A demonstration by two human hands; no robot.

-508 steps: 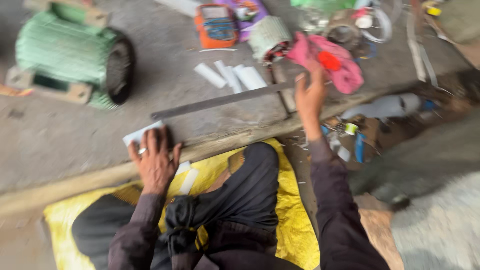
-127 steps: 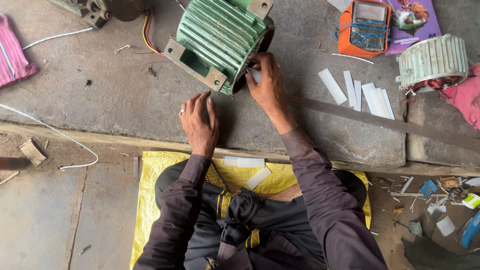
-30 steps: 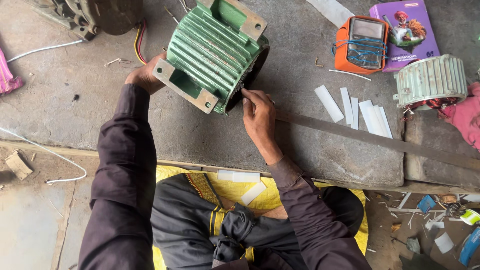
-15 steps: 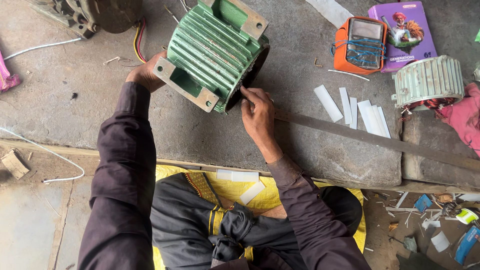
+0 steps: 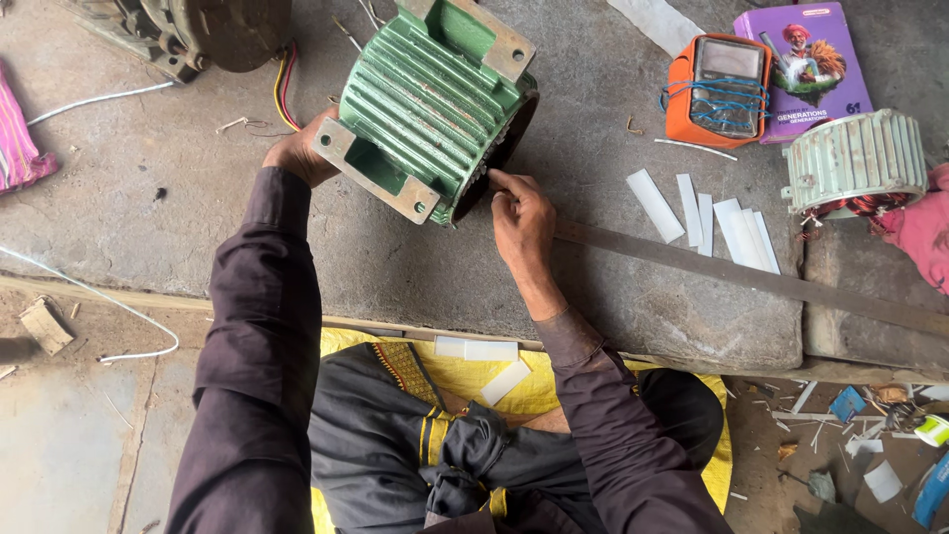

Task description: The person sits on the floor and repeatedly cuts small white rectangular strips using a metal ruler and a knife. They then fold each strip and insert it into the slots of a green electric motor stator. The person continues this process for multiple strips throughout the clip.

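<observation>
A green finned motor housing (image 5: 430, 99) lies tilted on the stone slab (image 5: 395, 267). My left hand (image 5: 297, 153) grips its far left side by the mounting foot. My right hand (image 5: 522, 220) is at the housing's open end, fingers pinched on a small thin piece at the rim; what the piece is I cannot tell. White paper strips (image 5: 712, 208) lie on the slab right of my right hand, next to a long flat metal bar (image 5: 751, 282).
An orange meter (image 5: 720, 89) and a purple booklet (image 5: 806, 64) lie at the top right. A pale finned motor stator (image 5: 855, 163) stands at the right. Another motor (image 5: 188, 30) with coloured wires is top left. White strips (image 5: 484, 361) rest on the yellow cloth on my lap.
Since 4.2 s ago my left hand moved from the slab to the housing's far side. Over the last second both hands stay almost still at the housing.
</observation>
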